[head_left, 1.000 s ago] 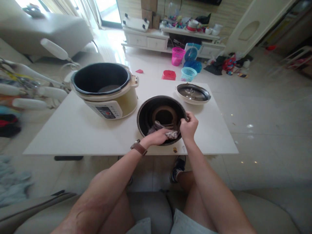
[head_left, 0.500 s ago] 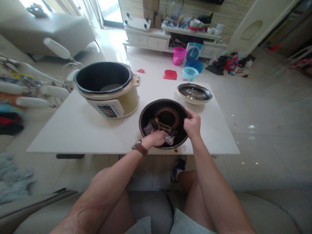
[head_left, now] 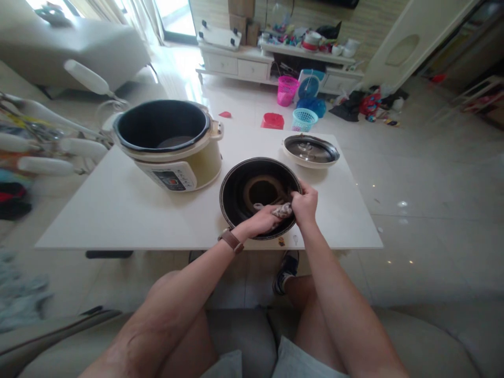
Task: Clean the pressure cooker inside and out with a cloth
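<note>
One cloth [head_left: 282, 211] lies beneath the left hand [head_left: 263, 220], inside the lid [head_left: 236, 190].

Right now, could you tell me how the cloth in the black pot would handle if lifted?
Probably floppy: the cloth bunches under the left hand. Likely light, being small. The right hand grips the black pot, which may otherwise slide.

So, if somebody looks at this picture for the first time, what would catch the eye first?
First comes the black round dish at the near edge of the white table: the left hand presses a cloth inside it, and the right hand grips its rim. Next is the open cream cooker at the back left, then the silver lid lying at the back right.
</note>
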Demonstrator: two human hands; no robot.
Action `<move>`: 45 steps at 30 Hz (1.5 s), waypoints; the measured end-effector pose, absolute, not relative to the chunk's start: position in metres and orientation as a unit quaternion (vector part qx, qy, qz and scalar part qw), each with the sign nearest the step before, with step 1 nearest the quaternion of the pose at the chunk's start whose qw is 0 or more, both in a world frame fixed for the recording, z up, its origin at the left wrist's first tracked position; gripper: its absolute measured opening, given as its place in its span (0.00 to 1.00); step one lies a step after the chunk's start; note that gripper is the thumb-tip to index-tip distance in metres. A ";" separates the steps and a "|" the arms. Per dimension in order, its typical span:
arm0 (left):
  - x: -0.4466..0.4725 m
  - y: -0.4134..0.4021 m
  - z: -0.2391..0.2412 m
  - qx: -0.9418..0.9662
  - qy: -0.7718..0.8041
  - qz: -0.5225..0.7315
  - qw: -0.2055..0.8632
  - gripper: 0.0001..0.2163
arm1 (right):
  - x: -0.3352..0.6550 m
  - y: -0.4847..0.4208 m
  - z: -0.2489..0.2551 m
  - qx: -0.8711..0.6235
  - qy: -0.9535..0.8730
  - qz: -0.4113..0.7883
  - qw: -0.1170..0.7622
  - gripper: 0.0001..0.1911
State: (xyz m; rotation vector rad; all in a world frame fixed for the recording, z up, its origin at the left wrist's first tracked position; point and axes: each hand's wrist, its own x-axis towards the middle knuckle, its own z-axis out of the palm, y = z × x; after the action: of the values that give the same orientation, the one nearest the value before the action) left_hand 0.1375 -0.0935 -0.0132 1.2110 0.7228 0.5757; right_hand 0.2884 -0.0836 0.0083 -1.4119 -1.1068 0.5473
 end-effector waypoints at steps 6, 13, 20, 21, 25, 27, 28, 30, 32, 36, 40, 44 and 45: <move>0.107 -0.087 -0.003 0.771 0.396 0.047 0.496 0.14 | 0.293 -0.079 -0.001 -0.603 -0.465 0.242 0.602 0.25; 0.091 -0.083 -0.016 0.840 0.480 -0.017 0.252 0.24 | 0.262 -0.088 0.006 -0.575 -0.507 0.136 0.627 0.29; 0.085 -0.084 -0.023 0.860 0.452 -0.008 0.237 0.22 | 0.272 -0.088 0.025 -0.635 -0.509 0.121 0.568 0.11; 0.085 -0.084 -0.024 0.863 0.449 -0.009 0.232 0.22 | 0.275 -0.086 0.026 -0.634 -0.510 0.135 0.566 0.14; 0.089 -0.085 -0.022 0.857 0.451 0.015 0.251 0.21 | 0.281 -0.080 0.027 -0.587 -0.555 0.200 0.555 0.30; 0.095 -0.086 -0.019 0.832 0.449 0.057 0.322 0.21 | 0.280 -0.079 0.026 -0.571 -0.571 0.204 0.553 0.32; 0.099 -0.086 -0.018 0.813 0.433 0.086 0.380 0.20 | 0.279 -0.079 0.025 -0.568 -0.574 0.199 0.554 0.32; 0.110 -0.088 -0.017 0.746 0.379 0.157 0.524 0.16 | 0.276 -0.081 0.025 -0.567 -0.577 0.187 0.557 0.33; 0.123 -0.091 -0.017 0.620 0.338 0.248 0.663 0.12 | 0.274 -0.084 0.024 -0.565 -0.580 0.178 0.559 0.34; 0.140 -0.094 -0.017 0.341 0.334 0.395 0.785 0.16 | 0.274 -0.085 0.021 -0.569 -0.570 0.175 0.566 0.31; 0.136 -0.092 -0.014 0.439 0.342 0.321 0.766 0.14 | 0.278 -0.082 0.014 -0.591 -0.540 0.176 0.574 0.28; 0.117 -0.086 -0.007 0.686 0.324 0.171 0.628 0.12 | 0.282 -0.079 0.009 -0.614 -0.510 0.175 0.576 0.26; 0.113 -0.086 -0.006 0.730 0.342 0.130 0.578 0.14 | 0.283 -0.079 0.009 -0.621 -0.507 0.176 0.571 0.25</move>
State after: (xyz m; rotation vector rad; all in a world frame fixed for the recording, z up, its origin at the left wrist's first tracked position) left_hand 0.1128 -0.0860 -0.0056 1.7065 0.7994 0.3030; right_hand 0.2827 -0.0790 0.0089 -1.4566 -1.1886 0.4136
